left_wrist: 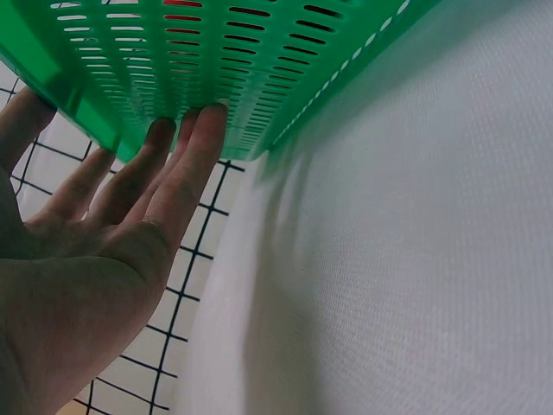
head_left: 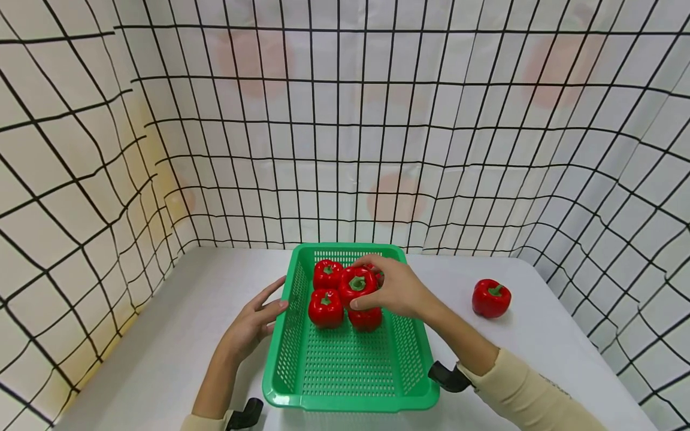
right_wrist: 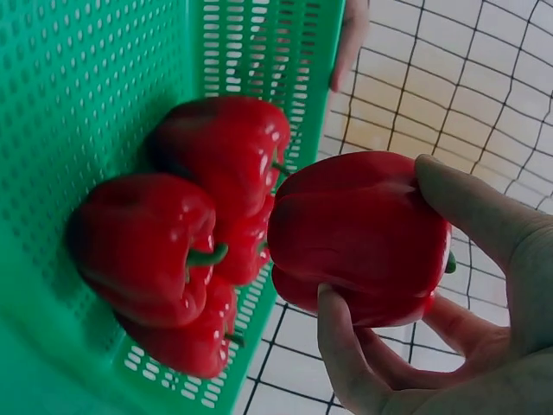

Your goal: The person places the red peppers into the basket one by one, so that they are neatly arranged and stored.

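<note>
My right hand (head_left: 398, 288) grips a red bell pepper (right_wrist: 359, 229) between thumb and fingers, above a green plastic basket (head_left: 353, 403). In the right wrist view, the held pepper lies on its side with its green stem towards the palm. Several other red bell peppers stand together in the far half of the basket, among them a front left pepper (head_left: 326, 309) and a back left pepper (head_left: 327, 274). My left hand (head_left: 249, 328) is at the basket's left side, its extended fingertips touching the perforated outer wall in the left wrist view (left_wrist: 186, 52).
Another red bell pepper (head_left: 491, 299) sits on the white tabletop (head_left: 539, 359) to the right of the basket. Black grid netting (head_left: 353, 126) over white sheeting encloses the table at the back and both sides. Dark wrist straps (head_left: 450, 377) show at the sleeves.
</note>
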Demonstrator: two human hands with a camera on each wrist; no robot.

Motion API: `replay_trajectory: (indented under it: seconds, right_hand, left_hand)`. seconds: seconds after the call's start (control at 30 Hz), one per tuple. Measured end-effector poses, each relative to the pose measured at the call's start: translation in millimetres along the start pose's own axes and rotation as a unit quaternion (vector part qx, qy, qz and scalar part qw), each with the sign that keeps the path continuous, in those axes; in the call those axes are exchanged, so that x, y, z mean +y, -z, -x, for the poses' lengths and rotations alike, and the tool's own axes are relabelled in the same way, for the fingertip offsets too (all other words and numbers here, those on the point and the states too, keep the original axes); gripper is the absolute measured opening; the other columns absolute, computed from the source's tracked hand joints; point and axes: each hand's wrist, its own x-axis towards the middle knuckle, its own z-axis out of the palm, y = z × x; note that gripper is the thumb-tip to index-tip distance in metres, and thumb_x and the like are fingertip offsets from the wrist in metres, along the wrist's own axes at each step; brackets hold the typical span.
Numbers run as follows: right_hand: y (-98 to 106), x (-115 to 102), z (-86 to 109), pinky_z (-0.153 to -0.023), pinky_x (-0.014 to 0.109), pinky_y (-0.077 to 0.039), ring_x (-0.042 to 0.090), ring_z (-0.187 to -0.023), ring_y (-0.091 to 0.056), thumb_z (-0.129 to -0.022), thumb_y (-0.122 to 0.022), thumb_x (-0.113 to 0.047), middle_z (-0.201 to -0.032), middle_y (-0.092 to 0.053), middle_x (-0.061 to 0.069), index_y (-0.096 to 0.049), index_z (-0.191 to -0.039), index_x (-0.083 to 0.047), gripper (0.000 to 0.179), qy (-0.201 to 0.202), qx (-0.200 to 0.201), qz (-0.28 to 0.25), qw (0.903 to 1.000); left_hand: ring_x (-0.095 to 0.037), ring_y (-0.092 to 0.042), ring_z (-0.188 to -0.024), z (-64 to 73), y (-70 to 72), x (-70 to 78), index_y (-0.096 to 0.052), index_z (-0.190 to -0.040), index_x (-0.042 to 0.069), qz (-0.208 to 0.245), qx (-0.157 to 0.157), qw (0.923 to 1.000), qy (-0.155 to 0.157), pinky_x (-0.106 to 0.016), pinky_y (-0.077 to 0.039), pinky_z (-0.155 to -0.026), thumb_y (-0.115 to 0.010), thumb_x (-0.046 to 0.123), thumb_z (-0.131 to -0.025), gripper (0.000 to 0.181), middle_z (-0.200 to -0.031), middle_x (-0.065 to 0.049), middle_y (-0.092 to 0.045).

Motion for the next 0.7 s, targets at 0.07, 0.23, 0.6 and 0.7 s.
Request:
replay_trajectory:
  seconds: [0.07, 0.23, 0.6, 0.7]
  right_hand:
    - [-4, -1, -0.5, -0.079, 0.039, -0.063, 0.028, -0.113, -0.063, -0.075, -0.089, -0.027, -0.124, -0.067, 0.006, -0.061, -0.134, -0.020, 0.066, 0.002, -0.002, -0.006, 1.0000]
    - [-15, -3, -3.6, -0.078, 0.040, -0.063, 0.027, -0.112, -0.063, -0.073, -0.089, -0.028, -0.123, -0.067, 0.004, -0.062, -0.132, -0.021, 0.066, 0.001, -0.009, -0.014, 0.9999]
    - [-35, -11, -6.7, -0.076, 0.037, -0.062, 0.026, -0.112, -0.060, -0.072, -0.090, -0.026, -0.121, -0.065, 0.003, -0.060, -0.130, -0.022, 0.065, 0.000, -0.044, -0.029, 0.9986]
    - [-38, -14, -6.4, -0.077, 0.036, -0.062, 0.025, -0.111, -0.060, -0.074, -0.088, -0.027, -0.120, -0.065, 0.002, -0.059, -0.131, -0.022, 0.064, 0.007, -0.054, -0.035, 0.9979]
  left_hand:
    - [-0.037, -0.068, -0.118, 0.1, -0.2, 0.3, -0.033, -0.158, 0.032, 0.000, -0.003, 1.0000, -0.002, -0.048, -0.058, -0.096, -0.066, 0.031, -0.099, 0.068, -0.151, -0.013, -0.053]
    - [-0.036, -0.067, -0.119, -0.2, -0.2, 0.9, -0.034, -0.158, 0.034, -0.001, -0.004, 1.0000, 0.000, -0.047, -0.058, -0.096, -0.066, 0.031, -0.098, 0.067, -0.152, -0.013, -0.052]
    - [-0.036, -0.068, -0.119, -0.8, -0.7, 0.8, -0.034, -0.158, 0.033, -0.001, 0.000, 1.0000, 0.003, -0.047, -0.058, -0.096, -0.067, 0.032, -0.097, 0.069, -0.151, -0.013, -0.053]
    - [-0.036, -0.068, -0.118, -1.2, -1.0, 1.1, -0.034, -0.157, 0.034, 0.000, 0.001, 1.0000, 0.006, -0.048, -0.058, -0.095, -0.067, 0.031, -0.097, 0.069, -0.151, -0.013, -0.053]
